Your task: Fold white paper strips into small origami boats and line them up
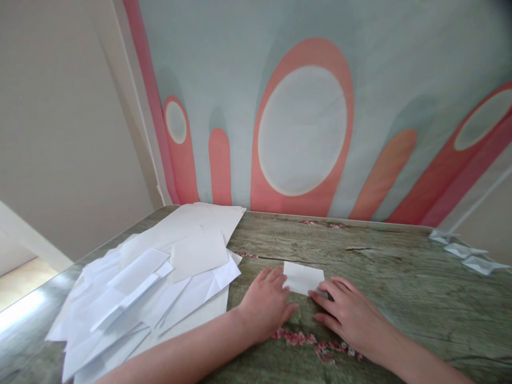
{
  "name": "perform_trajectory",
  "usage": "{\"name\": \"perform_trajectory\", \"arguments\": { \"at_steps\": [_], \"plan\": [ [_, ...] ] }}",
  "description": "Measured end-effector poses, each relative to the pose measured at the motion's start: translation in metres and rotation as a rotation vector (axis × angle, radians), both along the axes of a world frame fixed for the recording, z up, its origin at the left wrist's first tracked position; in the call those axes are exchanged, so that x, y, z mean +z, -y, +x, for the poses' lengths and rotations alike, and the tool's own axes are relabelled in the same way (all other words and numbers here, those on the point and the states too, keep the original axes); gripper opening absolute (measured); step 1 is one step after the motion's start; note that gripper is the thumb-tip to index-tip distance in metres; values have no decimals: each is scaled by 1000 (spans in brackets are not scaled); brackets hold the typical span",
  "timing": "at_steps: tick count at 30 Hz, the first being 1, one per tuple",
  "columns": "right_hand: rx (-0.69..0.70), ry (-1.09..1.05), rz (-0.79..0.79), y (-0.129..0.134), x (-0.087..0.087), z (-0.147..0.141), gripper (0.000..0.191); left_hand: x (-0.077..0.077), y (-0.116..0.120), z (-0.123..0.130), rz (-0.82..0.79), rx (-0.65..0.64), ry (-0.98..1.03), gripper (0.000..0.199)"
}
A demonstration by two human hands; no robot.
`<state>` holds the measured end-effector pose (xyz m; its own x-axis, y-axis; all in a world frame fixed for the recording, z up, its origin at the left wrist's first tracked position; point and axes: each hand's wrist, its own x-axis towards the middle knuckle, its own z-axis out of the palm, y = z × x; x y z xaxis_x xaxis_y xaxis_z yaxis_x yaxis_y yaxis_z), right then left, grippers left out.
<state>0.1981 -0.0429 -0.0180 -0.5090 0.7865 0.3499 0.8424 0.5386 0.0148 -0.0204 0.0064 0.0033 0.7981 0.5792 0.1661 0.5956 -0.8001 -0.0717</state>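
A small white rectangular piece of paper lies on the wood-patterned table between my two hands. At its left edge is my left hand, fingers loosely bent and spread, with the fingertips touching or right beside the edge. My right hand is at the lower right corner of the paper, its fingertips on that corner. The thumb of each hand stands apart from the fingers, below the paper. Neither hand is closed around anything.
A broad, messy pile of white paper sheets, some folded, covers the left of the table. Several small folded white paper pieces sit at the far right edge. Behind the table hangs a patterned backdrop.
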Motion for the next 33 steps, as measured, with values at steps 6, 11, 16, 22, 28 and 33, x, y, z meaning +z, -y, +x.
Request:
{"name": "perform_trajectory", "arguments": {
  "at_steps": [6,11,16,22,28,33],
  "plan": [
    [16,-18,-32,-2,0,7,23,2,3,2,27,24,-23,38],
    [51,29,4,-8,-7,21,22,0,5,4,56,-3,-53,33],
    [130,85,56,-12,-13,29,24,-6,5,6,113,-8,-67,30],
    [140,77,100,-7,-11,25,28,-9,3,3,90,-43,-17,23],
    [83,79,163,-1,-11,18,35,-6,0,-3,49,-63,73,21],
    [53,92,175,2,-13,12,37,-4,3,-1,-23,-167,105,25]
  ]
}}
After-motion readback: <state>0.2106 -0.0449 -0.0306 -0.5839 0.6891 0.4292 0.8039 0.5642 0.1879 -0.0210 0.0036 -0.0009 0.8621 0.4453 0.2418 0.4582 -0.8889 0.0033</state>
